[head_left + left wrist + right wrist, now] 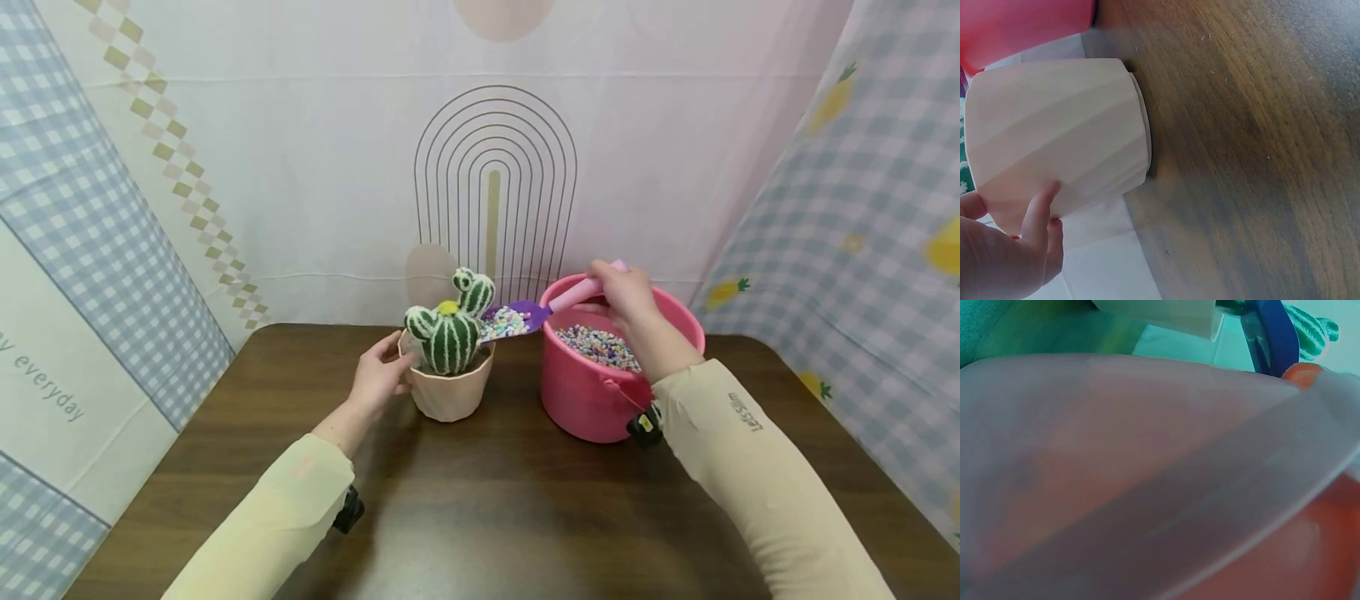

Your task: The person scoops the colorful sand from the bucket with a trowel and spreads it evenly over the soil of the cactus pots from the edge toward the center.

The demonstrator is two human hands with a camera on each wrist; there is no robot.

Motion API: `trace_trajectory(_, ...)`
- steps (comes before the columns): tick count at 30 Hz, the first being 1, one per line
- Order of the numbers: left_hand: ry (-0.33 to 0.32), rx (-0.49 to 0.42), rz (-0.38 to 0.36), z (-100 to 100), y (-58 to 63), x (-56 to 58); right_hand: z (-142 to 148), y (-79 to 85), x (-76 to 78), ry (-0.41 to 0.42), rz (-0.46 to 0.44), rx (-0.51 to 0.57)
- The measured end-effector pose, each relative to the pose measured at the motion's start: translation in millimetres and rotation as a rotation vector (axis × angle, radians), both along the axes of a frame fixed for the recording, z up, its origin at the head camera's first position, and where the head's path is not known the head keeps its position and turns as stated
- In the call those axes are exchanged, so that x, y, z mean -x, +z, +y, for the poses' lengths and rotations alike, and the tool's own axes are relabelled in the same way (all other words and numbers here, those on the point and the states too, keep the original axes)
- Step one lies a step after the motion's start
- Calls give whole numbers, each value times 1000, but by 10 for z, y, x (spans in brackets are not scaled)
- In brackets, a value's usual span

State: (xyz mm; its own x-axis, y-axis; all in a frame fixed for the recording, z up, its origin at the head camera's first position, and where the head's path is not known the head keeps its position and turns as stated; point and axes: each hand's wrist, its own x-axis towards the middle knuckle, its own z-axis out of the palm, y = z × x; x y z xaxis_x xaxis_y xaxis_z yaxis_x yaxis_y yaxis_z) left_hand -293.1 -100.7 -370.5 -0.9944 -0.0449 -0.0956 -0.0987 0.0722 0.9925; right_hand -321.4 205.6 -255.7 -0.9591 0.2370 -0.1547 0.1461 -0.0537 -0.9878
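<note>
My left hand point(378, 372) pinches the rim of a pale pink flower pot point(447, 396), thumb at the edge and fingertips on the outer wall, as the left wrist view also shows. In the pot stands a knitted green cactus point(452, 346) with white ribs and a yellow tuft. My right hand point(630, 293) grips the pink handle of a small trowel point(534, 314). Its purple blade carries small multicoloured beads point(506, 322), and the tip reaches the pot's right side, partly hidden by the cactus. The right wrist view is mostly filled by the bucket point(1116, 456).
Right of the pot stands a pink bucket point(573, 400) holding many small beads point(600, 346), its handle hanging at the front. Both stand near the back of a dark wooden table point(480, 517). Behind hangs a patterned cloth point(315, 167).
</note>
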Motion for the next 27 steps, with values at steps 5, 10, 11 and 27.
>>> trace_trajectory(5, 0, 3, -9, 9, 3, -4, -32, -10, 21, -4, 12, -31)
trace_trajectory(10, 2, 4, -11, 9, 0, 6, -64, -7, 39, -2, 30, -55)
trace_trajectory(11, 4, 5, -11, 8, 0, 6, -71, -5, 39, -2, 28, -69)
trace_trajectory(27, 8, 5, -22, 12, 9, 18, -177, 43, 80, -5, 60, -284)
